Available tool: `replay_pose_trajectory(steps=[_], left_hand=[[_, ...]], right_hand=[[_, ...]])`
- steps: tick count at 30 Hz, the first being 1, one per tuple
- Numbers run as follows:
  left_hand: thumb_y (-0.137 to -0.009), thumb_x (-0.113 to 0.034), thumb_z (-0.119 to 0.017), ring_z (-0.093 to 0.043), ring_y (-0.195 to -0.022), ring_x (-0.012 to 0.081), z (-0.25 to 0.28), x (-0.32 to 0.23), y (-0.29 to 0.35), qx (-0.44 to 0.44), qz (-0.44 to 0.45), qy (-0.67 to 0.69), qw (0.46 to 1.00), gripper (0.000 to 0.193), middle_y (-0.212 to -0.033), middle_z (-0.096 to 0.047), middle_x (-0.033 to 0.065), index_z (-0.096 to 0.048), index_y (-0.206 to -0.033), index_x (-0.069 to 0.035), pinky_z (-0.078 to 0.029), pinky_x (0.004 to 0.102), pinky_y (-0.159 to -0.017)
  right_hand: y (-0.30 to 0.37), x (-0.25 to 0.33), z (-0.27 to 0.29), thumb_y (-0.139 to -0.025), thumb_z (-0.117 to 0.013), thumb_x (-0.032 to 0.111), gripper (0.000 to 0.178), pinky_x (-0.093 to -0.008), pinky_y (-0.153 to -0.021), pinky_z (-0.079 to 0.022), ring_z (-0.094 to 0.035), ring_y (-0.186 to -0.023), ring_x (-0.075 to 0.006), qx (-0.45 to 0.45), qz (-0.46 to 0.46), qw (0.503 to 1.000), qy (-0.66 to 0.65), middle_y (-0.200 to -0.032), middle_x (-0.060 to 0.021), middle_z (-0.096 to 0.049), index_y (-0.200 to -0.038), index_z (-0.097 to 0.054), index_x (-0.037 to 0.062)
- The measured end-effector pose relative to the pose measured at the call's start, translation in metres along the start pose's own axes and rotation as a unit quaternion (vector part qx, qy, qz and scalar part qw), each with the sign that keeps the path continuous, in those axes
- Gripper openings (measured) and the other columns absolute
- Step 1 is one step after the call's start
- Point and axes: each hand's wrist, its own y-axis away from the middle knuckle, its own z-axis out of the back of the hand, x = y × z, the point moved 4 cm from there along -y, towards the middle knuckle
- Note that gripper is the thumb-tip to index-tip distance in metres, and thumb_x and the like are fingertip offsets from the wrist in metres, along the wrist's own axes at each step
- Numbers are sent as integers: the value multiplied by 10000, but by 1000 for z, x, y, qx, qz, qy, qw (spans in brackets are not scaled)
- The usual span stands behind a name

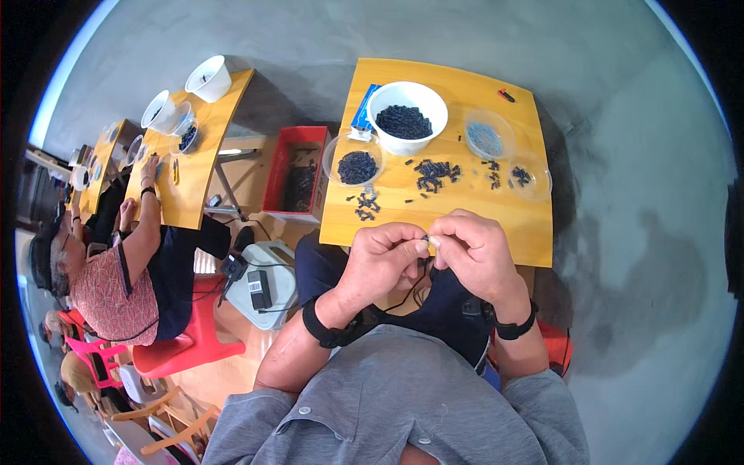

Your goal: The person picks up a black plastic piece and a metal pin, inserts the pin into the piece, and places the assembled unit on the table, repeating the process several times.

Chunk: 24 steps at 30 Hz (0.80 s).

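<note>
Just off the table's near edge, my left hand (381,254) and my right hand (479,252) meet fingertip to fingertip. Both are closed in a pinch around a small black part (426,239), mostly covered by the fingers. Beyond them on the yellow table (364,229) lies a loose pile of small black parts (434,175), with a smaller group (366,206) nearer my left hand. A clear round tub (331,172) holds more dark parts. Behind it, a white bucket (432,99) contains many black pieces.
At the table's right are a clear tub of bluish pieces (485,139), a shallow clear tub (540,180) and a red-and-black tool (506,95). A red crate (288,143) stands left of the table, a grey stool (263,298) below it. Another person (116,291) works at the left table.
</note>
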Motion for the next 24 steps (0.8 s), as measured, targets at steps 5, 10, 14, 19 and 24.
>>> replay_pose_trajectory(steps=[5,10,14,19,24], left_hand=[[-890,-79,-609,-536,-546,31,9,-3,6,5,-11,13,1000,105,-730,-639,2,-647,-943,2,-437,176,-476],[-894,-91,-605,-541,-541,33,13,-4,9,1,-10,34,999,108,-699,-626,0,-648,-944,-6,-444,181,-463],[-898,-103,-602,-543,-538,37,11,-6,11,25,4,59,998,110,-657,-604,-8,-647,-943,-12,-445,182,-455],[-900,-106,-602,-541,-532,38,8,-4,12,26,-13,53,998,107,-646,-596,-13,-650,-938,-19,-445,181,-459],[-902,-107,-600,-538,-531,37,6,-4,13,32,-20,27,999,106,-650,-597,-13,-652,-936,-21,-445,182,-465]], right_hand=[[0,-2,-12,-817,-562,-74,83,-250,-496,-457,-589,-563,-128,-20,73,997,5,-746,-85,-563,-880,-603,-39],[2,-1,-21,-836,-552,-79,80,-225,-512,-472,-596,-588,-115,-22,39,999,-28,-797,-89,-573,-905,-582,-52],[6,-3,-20,-838,-547,-85,94,-219,-497,-453,-574,-574,-95,-29,51,998,-36,-799,-84,-577,-913,-573,-34],[8,0,-18,-812,-577,-73,103,-251,-506,-444,-573,-582,-131,-38,85,996,0,-768,-90,-575,-903,-582,-24],[12,-1,-15,-787,-601,-64,117,-286,-526,-441,-572,-598,-180,-41,107,993,18,-741,-102,-574,-893,-588,-16]])
